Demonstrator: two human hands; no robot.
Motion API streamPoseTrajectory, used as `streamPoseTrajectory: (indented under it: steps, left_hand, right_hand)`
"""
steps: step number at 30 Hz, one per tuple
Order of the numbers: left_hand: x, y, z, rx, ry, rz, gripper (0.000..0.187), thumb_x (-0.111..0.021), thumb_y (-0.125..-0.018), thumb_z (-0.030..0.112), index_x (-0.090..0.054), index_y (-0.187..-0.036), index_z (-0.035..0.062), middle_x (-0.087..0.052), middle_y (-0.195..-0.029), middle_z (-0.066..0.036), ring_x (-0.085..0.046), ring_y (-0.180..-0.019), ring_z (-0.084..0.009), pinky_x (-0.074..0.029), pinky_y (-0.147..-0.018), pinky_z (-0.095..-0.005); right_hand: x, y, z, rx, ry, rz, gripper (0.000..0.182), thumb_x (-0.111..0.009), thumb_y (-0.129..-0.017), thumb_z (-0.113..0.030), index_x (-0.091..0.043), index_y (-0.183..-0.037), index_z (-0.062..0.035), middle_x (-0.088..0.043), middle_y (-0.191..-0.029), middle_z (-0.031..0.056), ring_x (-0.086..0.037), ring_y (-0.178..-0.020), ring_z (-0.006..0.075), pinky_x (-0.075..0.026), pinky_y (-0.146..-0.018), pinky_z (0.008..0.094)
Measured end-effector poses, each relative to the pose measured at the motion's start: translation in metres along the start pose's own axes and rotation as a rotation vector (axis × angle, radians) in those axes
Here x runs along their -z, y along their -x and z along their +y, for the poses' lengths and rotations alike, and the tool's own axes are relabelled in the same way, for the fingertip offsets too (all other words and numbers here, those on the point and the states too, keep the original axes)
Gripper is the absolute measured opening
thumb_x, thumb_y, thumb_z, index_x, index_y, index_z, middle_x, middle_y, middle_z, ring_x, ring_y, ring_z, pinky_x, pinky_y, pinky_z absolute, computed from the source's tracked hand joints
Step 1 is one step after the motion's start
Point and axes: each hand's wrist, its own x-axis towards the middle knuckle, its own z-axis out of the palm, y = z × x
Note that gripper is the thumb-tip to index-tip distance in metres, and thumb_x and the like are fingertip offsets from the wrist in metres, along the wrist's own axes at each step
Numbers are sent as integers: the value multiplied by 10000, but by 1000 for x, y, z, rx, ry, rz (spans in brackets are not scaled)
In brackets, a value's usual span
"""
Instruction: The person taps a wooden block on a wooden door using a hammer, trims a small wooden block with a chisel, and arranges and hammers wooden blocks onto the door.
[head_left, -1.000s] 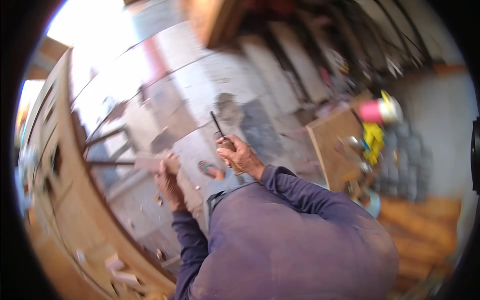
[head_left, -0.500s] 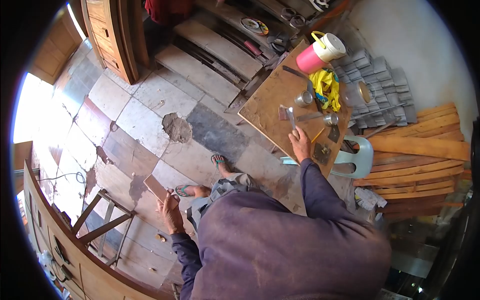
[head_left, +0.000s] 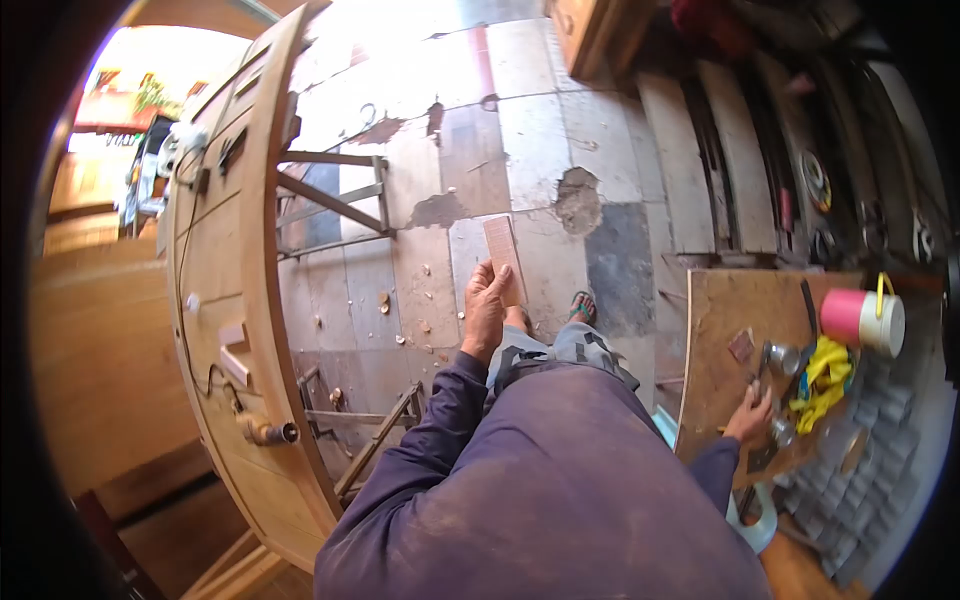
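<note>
Over the tiled floor point(head_left: 540, 150) | left hand point(head_left: 487, 310) grasps wood strip point(head_left: 503, 258), long axis running up away from the body | right hand point(head_left: 748, 415) rests on plywood board point(head_left: 720, 330) among small tools, grip cannot be told | hands well apart.

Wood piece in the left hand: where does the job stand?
Done: the flat wood piece is picked up and held in the left hand. In hand: the right hand rests on the plywood board among metal tools; its grip is unclear. Left: the piece looks unworked and unattached.
</note>
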Motion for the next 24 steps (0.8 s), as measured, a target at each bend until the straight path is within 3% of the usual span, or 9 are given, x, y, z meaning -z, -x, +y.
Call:
streamPoseTrajectory:
  steps: [3,4,8,9,10,12,16,19,24]
  left_hand:
    - [16,3,4,-18,79,61,351,-608,-1089,142,-552,-1389,-30,-668,-1263,-71,-647,-1084,-109,-525,-965,-273]
    - [19,6,17,13,60,74,371,-587,-1097,134,-532,-1415,-47,-651,-1294,-86,-649,-1112,-121,-531,-982,-282]
    - [41,0,27,-45,266,22,416,-582,-1098,144,-490,-1455,-48,-641,-1298,-99,-652,-1161,-153,-555,-1002,-318]
    - [45,-2,31,-55,294,35,427,-589,-1095,148,-480,-1459,-46,-642,-1295,-101,-656,-1151,-155,-560,-996,-321]
    - [49,-2,38,-68,325,49,438,-597,-1092,151,-471,-1463,-45,-643,-1291,-103,-660,-1141,-158,-565,-990,-325]
    - [54,-1,56,-86,322,93,470,-626,-1079,162,-449,-1466,-37,-647,-1266,-105,-675,-1098,-160,-577,-973,-337]
    - [90,-8,75,-127,360,121,447,-662,-1063,171,-484,-1425,-21,-688,-1162,-70,-689,-1026,-126,-560,-958,-281]
    - [109,-2,105,-234,396,153,387,-675,-1059,182,-533,-1373,6,-713,-1112,-60,-687,-1030,-115,-532,-961,-262]
    - [170,5,134,-401,329,311,281,-720,-1029,181,-639,-1254,33,-754,-1067,-46,-683,-978,-94,-526,-862,-252]
  right_hand:
    - [18,-3,-33,-4,-78,65,493,-733,-995,-379,-658,-1390,-93,-676,-1191,211,-651,-1070,385,-528,-922,482]
    - [21,-4,-54,80,-54,100,457,-705,-1025,-321,-644,-1415,-91,-671,-1143,177,-660,-1022,324,-539,-887,435]
    - [-21,-5,-164,237,-626,-30,444,-674,-1050,-229,-611,-1463,-79,-652,-1066,85,-633,-958,196,-533,-825,316]
    - [-13,1,-213,188,-714,-232,427,-659,-1062,-220,-613,-1461,-73,-682,-1124,81,-645,-984,191,-534,-844,302]
    - [-38,4,-248,395,-790,-216,394,-636,-1078,-194,-623,-1445,-53,-705,-1182,81,-647,-1025,166,-528,-870,287]
    - [23,23,-376,468,-783,-600,362,-632,-1080,-158,-638,-1421,-37,-718,-1214,70,-651,-1021,138,-530,-885,276]
    - [28,89,-541,698,-1093,-1194,343,-683,-1046,-162,-671,-1355,-14,-759,-1109,78,-693,-996,148,-559,-899,311]
    - [58,132,-625,845,-1157,-1563,344,-694,-1036,-143,-669,-1341,14,-760,-1061,64,-697,-929,132,-566,-849,287]
    - [59,167,-695,905,-1019,-1854,341,-704,-1032,-120,-657,-1329,40,-747,-1026,50,-690,-878,109,-567,-802,269]
